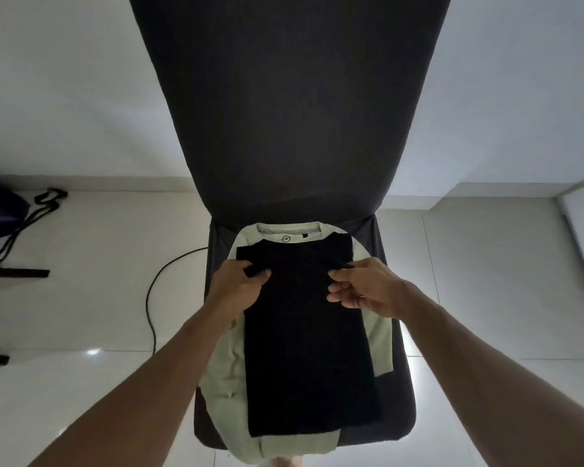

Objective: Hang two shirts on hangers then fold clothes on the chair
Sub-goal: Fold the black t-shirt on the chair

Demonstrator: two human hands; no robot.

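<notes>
Nearest the camera, two bare forearms reach forward from the bottom corners toward the seat of a dark grey fabric-covered chair (pixel 393 392). On that seat lies a pale green cotton shirt (pixel 226 375), spread flat with its collar and neck label toward the backrest; its near hem hangs just over the front seat edge. On top of the pale shirt lies a black garment folded into a long rectangle (pixel 304 348), long axis running from the seat front toward the backrest, covering most of the shirt's middle and stopping just short of the collar.

Left hand (pixel 238 286): at the left edge of the black garment, about a third down from its far end. Grip closed on the fabric, thumb on top, fingers curled under a small bunched fold.

Right hand (pixel 363 288): at the right edge, level with the left. Thumb and forefinger pinch a bit of the black fabric at the edge; the other fingers are curled loosely below, resting on the cloth.

Beyond the hands, the tall chair backrest rises and fills the upper centre of the view.

Left of the chair on the white tiled floor (pixel 98 298): a black cable (pixel 155 288) curving away, and farther off a dark bag with black straps (pixel 4 217) against the white wall.
</notes>
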